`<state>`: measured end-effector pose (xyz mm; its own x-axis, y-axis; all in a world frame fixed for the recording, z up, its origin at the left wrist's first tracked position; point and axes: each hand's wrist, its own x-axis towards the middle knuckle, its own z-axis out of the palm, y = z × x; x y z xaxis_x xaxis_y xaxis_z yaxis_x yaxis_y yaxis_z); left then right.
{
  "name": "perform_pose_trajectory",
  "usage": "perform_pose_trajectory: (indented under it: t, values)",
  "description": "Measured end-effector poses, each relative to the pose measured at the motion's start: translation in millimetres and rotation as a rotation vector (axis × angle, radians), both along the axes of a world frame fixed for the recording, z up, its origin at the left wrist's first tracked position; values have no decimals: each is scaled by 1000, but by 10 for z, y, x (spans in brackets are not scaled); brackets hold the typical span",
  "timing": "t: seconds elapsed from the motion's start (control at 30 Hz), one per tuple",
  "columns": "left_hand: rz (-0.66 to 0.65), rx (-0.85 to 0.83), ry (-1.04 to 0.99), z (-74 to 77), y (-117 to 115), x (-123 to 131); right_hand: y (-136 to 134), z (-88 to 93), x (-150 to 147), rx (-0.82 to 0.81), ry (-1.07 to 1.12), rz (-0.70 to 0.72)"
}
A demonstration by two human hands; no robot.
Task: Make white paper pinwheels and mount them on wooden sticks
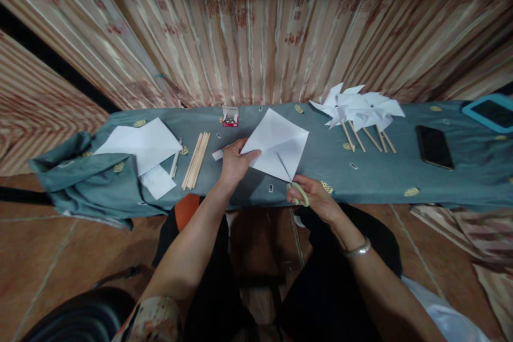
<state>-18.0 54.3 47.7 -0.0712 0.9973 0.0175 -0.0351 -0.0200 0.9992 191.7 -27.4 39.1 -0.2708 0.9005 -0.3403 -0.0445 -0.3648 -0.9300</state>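
Note:
My left hand (237,160) pinches the left corner of a square sheet of white paper (276,139), thumb on top. The sheet is held with one corner pointing away from me. In my right hand (315,195) are scissors (300,193) with pale green handles, my fingers through the loops. Their blades meet the sheet near its corner closest to me and point toward its middle. How far the paper is cut there I cannot tell. A narrow white piece (217,155) shows just left of my left hand.
Wooden sticks (196,160) and a red box of small metal pieces (230,117) lie left of the sheet. More white paper (154,141) and a pen (175,164) are further left. Paper pinwheels (360,106), a phone (435,147) and a blue-framed device (491,112) lie to the right.

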Motion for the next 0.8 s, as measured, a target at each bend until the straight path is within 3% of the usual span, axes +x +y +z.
perform_pose_trajectory:
  t: [0.8]
  values:
    - [-34, -19, -5, 21, -36, 26, -6, -34, -7, -6, 19, -12]
